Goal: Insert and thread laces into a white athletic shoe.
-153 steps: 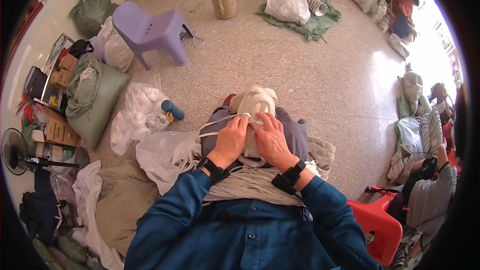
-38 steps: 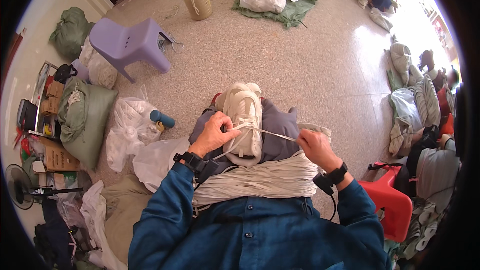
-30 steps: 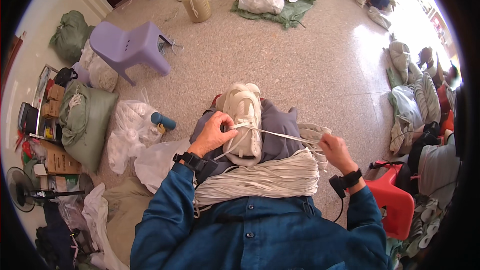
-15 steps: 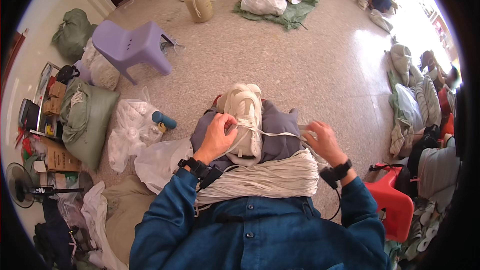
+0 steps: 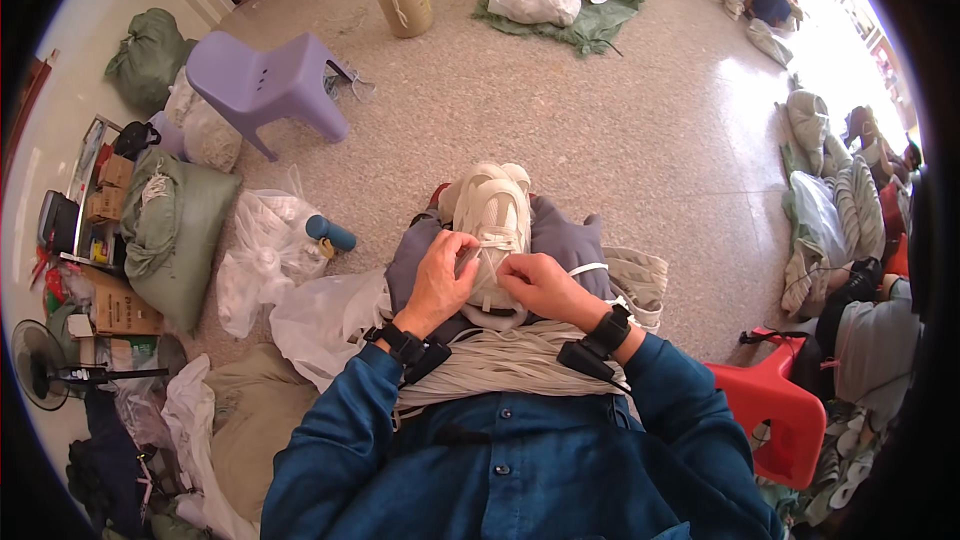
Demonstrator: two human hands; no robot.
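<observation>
A cream sneaker (image 5: pixel 497 210) rests on my lap between grey-clad thighs, its toe pointing away from me. At the shoe's left side, my left hand (image 5: pixel 440 282) pinches a white shoelace near the upper eyelets. My right hand (image 5: pixel 548 287) is closed over the shoe's right side, its fingertips pinched on the lace close to the left hand's fingers. One strip of white lace (image 5: pixel 588 268) shows over my right thigh. Across my lap, below the shoe, lies a thick bundle of white laces (image 5: pixel 510 365), partly covered by my wrists.
Another light shoe (image 5: pixel 636 285) sits beyond my right thigh. A red stool (image 5: pixel 770 410) stands at the right, a purple chair (image 5: pixel 265 85) at the far left. Plastic bags (image 5: pixel 265 260) and a blue bottle (image 5: pixel 330 233) lie on the left; piled shoes (image 5: pixel 850 200) line the right.
My right hand has moved left from beyond the right thigh to the shoe, and the lace stretched between the hands has been drawn in. My left hand stays beside the eyelets.
</observation>
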